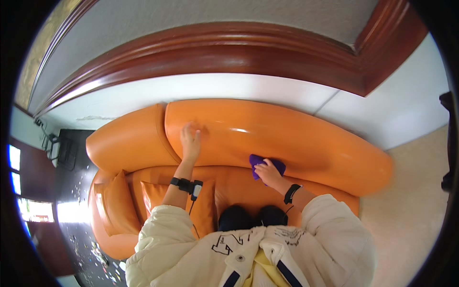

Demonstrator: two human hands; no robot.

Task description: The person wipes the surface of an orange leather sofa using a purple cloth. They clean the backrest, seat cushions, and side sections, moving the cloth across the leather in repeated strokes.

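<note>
My right hand (269, 172) grips a purple cloth (258, 161) and presses it against the lower part of the orange sofa's backrest (296, 138), close to the seat. Parts of the cloth stick out on both sides of my fingers. To the left, my left hand (191, 142) is at the same backrest, holding nothing, with thumb and fingers apart and slightly blurred. Whether its fingertips touch the surface, I cannot tell. Each wrist wears a black band, and the left band (184, 183) carries a small grey device with a cable.
Orange cushions (117, 203) lean at the left of the seat (234, 184). Behind the sofa stands a white wall (267, 86) with a brown wooden frame (239, 52). Dark floor with scattered bits (98, 258) lies at left, beige floor (406, 205) at right.
</note>
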